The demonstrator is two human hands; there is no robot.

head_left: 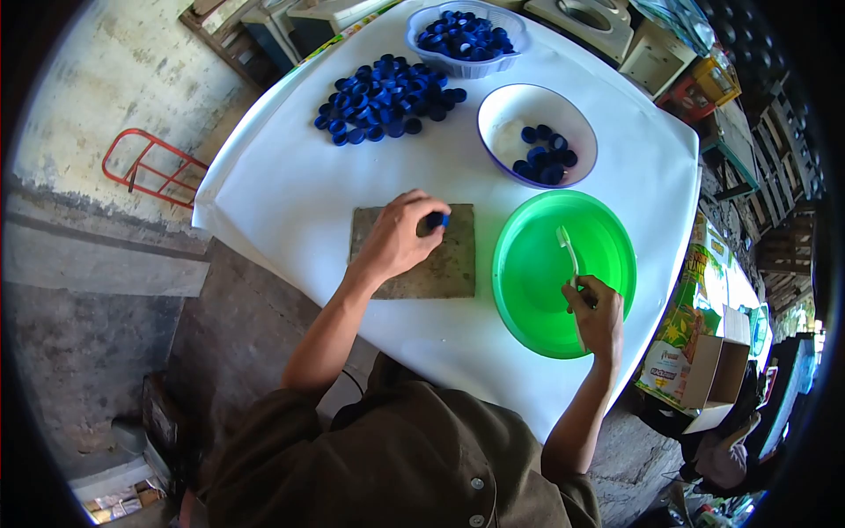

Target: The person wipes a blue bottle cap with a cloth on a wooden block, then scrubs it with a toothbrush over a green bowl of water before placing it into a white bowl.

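Note:
My left hand [407,236] is closed on a blue bottle cap [437,219], holding it over a worn grey-brown board [414,283] on the table. In my right hand [596,319] is a white toothbrush [569,246], its bristle end pointing away from me above the green basin [503,304]. Beyond the basin stands a white bowl [493,132] with a purple rim. Several blue caps [546,160] lie inside it, beside something whitish. A large heap of blue caps [378,97] is spread on the far left of the table.
A pale lilac basket [475,68] full of blue caps stands at the table's far edge. The table [290,202] has a white cover. An open cardboard box [717,365] is at the right, and a red metal frame [154,167] leans by the left wall.

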